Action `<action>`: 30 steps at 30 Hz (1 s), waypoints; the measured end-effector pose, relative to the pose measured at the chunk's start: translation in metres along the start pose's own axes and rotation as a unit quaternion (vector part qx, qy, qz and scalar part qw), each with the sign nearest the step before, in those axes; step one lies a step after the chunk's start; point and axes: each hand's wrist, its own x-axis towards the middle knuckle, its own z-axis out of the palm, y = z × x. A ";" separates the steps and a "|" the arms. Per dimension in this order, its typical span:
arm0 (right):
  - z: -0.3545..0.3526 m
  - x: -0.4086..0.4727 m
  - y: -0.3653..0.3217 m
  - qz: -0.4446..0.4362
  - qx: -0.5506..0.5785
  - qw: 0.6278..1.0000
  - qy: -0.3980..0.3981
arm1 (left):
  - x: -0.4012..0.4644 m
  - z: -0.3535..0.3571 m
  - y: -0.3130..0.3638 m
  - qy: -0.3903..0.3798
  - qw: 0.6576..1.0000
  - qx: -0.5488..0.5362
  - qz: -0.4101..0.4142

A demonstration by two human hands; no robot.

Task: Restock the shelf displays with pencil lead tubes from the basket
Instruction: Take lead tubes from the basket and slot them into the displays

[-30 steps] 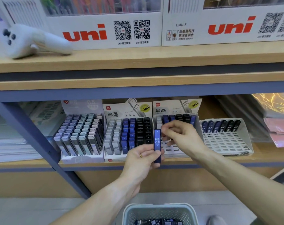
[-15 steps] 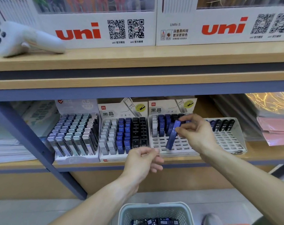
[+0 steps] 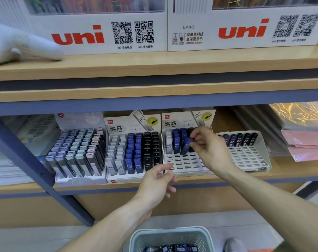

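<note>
One blue lead tube (image 3: pixel 186 146), pinched tilted by right hand (image 3: pixel 210 148) to slot into center-frame display tray (image 3: pixel 187 165); left hand (image 3: pixel 159 182) loosely curled, empty.

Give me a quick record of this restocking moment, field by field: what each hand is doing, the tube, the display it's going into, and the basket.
right hand: right hand pinches a blue tube at its top end
tube: tilted, lower end down at the third display, beside blue tubes already standing there
third display: only back rows filled, front slots bare
left hand: left hand holds nothing, fingers loosely curled, in front of the shelf edge
basket: basket below, more tubes inside
</note>
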 end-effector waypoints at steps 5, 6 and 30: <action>0.013 -0.002 -0.002 -0.033 0.002 0.999 -0.040 | 0.001 0.001 -0.001 -0.003 1.000 0.008 -0.002; 0.015 -0.001 -0.003 -0.034 -0.001 0.998 -0.045 | 0.001 0.000 -0.001 -0.004 1.000 0.009 -0.003; 0.020 -0.070 -0.037 -0.035 -0.107 0.979 -0.168 | -0.017 -0.010 -0.012 -0.038 0.991 0.123 0.046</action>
